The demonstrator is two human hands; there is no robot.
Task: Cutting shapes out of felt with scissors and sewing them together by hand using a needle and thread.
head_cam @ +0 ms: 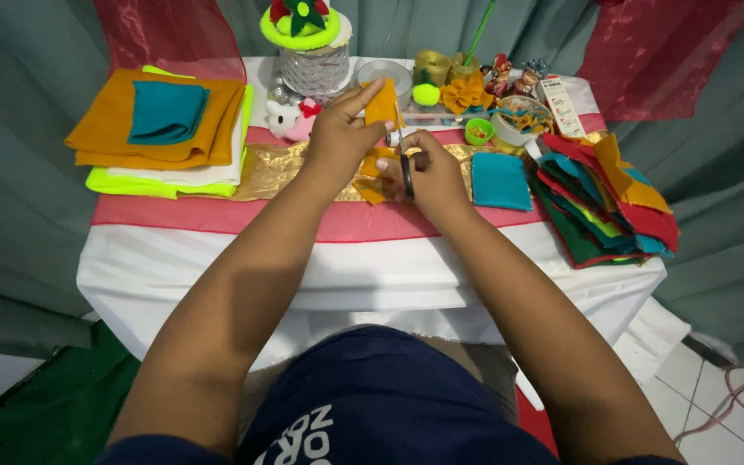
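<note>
Left hand point(337, 138) pinching an orange felt piece point(382, 105), fingers closed on its lower edge, above the middle of the surface point(217, 267). Right hand point(432, 176) gripping black-handled scissors point(406, 168), fingers curled through the loops, blades hidden at the felt. Orange scraps point(372, 191) below. Folded felt stack point(161, 129) at the far left corner, mixed felt pile point(604, 202) along the right edge.
</note>
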